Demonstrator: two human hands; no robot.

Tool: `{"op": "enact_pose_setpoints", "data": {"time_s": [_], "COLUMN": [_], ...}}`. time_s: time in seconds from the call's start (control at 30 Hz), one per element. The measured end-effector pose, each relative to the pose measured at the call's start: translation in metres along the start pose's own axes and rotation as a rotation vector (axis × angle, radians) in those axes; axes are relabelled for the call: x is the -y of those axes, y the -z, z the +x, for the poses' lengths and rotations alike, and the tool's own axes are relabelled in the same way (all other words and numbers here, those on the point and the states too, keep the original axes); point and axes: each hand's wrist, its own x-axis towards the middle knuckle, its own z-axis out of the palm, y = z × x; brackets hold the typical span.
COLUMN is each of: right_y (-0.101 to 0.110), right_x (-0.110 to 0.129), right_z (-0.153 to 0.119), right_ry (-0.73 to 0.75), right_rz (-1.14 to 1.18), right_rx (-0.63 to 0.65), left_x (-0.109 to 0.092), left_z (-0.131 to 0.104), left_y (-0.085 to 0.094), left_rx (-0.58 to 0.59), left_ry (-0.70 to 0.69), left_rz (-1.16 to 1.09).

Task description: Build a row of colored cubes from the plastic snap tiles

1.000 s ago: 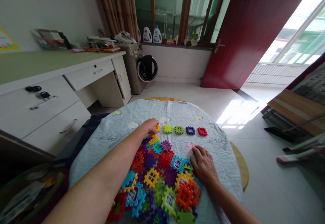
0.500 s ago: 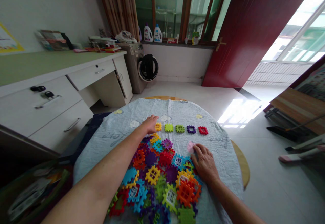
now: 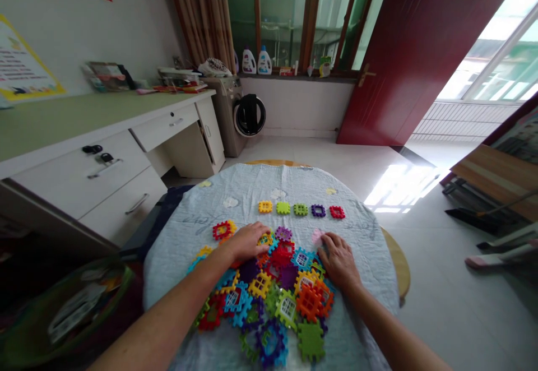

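My left hand [image 3: 251, 240] lies over the far-left part of a heap of interlocking plastic tiles, fingers stretched across it. Its fingertips are beside a yellow tile [image 3: 264, 239] and it grips nothing that I can see. Resting on the cloth at the heap's right edge, my right hand [image 3: 338, 260] is open, near a blue window tile [image 3: 302, 259]. Beyond the heap stands a row of separate tiles: a yellow one [image 3: 265, 207], a solid light green one [image 3: 283, 208], a green frame [image 3: 300, 209], a purple frame [image 3: 318, 210] and a red frame [image 3: 337, 212].
A pale blue cloth [image 3: 239, 186] covers the round table. To the left are a white desk [image 3: 113, 163] and a basket [image 3: 121, 298]. A washing machine [image 3: 233, 119] with its door open is at the back, and a red door [image 3: 390, 57] stands back right.
My left hand has come back from the yellow tile at the row's left end to the heap. That tile stays in the row. My right hand has hardly moved; the view has shifted slightly.
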Motion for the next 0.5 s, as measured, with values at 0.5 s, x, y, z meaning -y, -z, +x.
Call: {"op": "enact_pose_setpoints", "data": {"time_s": [0.5], "right_y": [-0.003], "right_x": [-0.004], "right_z": [0.001], "right_ry": [0.002], "right_rz": [0.008], "right_rx": [0.005], "left_x": [-0.018], "left_z": [-0.089], "left_y": [0.003], "left_rx": [-0.156], "left_ry": [-0.108], "left_rz": [-0.281]}}
